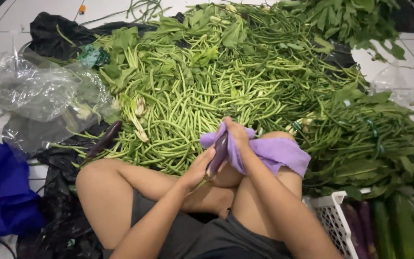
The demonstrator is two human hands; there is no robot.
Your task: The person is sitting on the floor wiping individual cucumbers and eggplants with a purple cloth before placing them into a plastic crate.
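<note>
White tiled floor [5,29], black plastic sheeting [49,33] spread over it. Seated cross-legged. Beyond the grip: broad heap of green long beans [207,96]; leafy greens [384,139] off to its right. 1 loose dark eggplant [104,139] well left of the grip, clear plastic bag [39,96] past it. White crate [329,213] below right.

Left hand [197,168] closed around lower end of purple eggplant [219,152]. Right hand [235,134] clamped over its upper part through purple cloth [279,153]. Eggplant between both hands, above knees.
</note>
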